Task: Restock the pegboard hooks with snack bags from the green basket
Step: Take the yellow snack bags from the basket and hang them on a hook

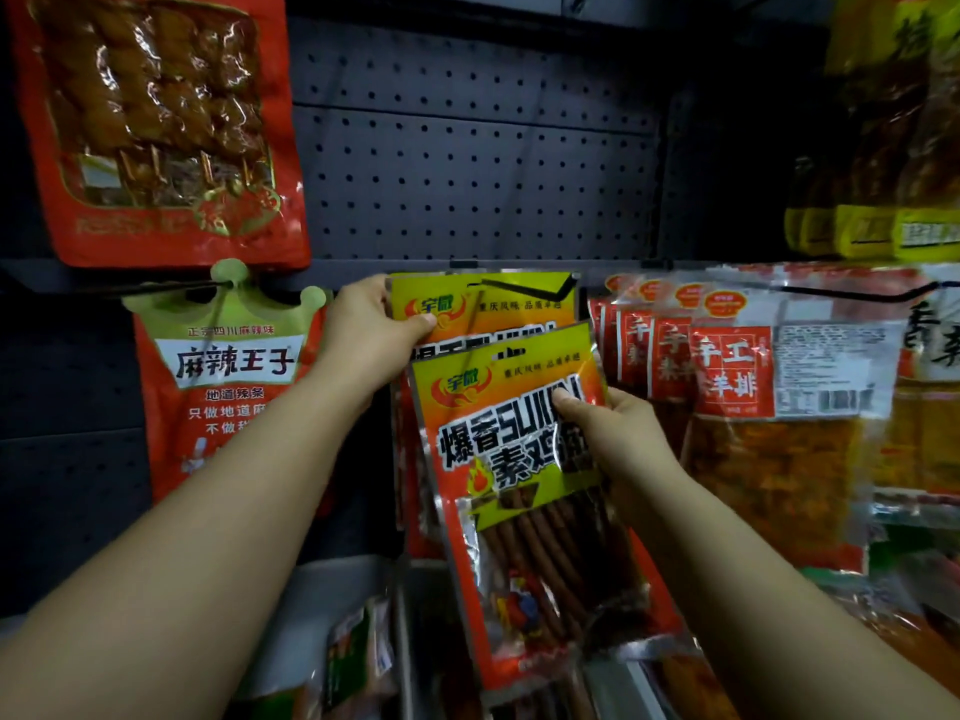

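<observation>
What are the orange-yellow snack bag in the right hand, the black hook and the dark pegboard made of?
Orange-yellow snack bag: glossy plastic film, probably foil-lined; glare, silvery edges, clear window. Black hook: thin bent wire, likely coated metal. Dark pegboard: matte perforated panel, probably painted sheet metal.

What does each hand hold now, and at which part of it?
The left hand pinches the hanging snack bag at its top left corner. The right hand grips the front snack bag at its right edge.

The right hand point(618, 433) pinches an orange-and-yellow foil snack bag point(530, 491); the left hand point(369, 337) grips the hanging matching bag point(488, 306) on the black pegboard hook point(524, 292).
</observation>
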`<action>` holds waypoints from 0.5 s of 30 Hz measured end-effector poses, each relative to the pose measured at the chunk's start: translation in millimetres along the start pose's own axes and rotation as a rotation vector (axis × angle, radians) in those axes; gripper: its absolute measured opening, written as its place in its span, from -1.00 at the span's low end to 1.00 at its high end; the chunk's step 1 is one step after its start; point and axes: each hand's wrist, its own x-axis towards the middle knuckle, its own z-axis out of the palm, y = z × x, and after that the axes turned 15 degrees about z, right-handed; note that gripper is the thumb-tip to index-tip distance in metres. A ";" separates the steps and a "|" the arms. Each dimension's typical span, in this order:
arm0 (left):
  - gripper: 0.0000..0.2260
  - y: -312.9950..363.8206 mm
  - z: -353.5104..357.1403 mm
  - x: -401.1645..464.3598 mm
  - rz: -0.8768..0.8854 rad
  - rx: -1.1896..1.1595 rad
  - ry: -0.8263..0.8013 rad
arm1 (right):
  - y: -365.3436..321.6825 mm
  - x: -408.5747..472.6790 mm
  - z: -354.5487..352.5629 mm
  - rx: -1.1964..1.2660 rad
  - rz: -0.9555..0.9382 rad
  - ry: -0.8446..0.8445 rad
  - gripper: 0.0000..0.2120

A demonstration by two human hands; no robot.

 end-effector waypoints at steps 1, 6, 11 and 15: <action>-0.89 -3.9 2.8 4.2 -0.001 0.078 0.011 | -1.1 7.5 4.0 -0.011 0.001 0.011 -0.95; -0.83 -17.5 16.1 17.6 0.023 0.221 0.058 | -0.1 35.9 18.8 -0.072 0.018 0.102 -0.92; -0.89 -26.6 21.8 19.1 -0.038 0.205 0.088 | 8.4 33.7 19.3 -0.176 -0.106 0.242 -0.83; -0.82 -28.1 22.8 15.0 -0.029 0.181 0.076 | 11.4 20.5 9.6 -0.185 -0.180 0.290 -0.83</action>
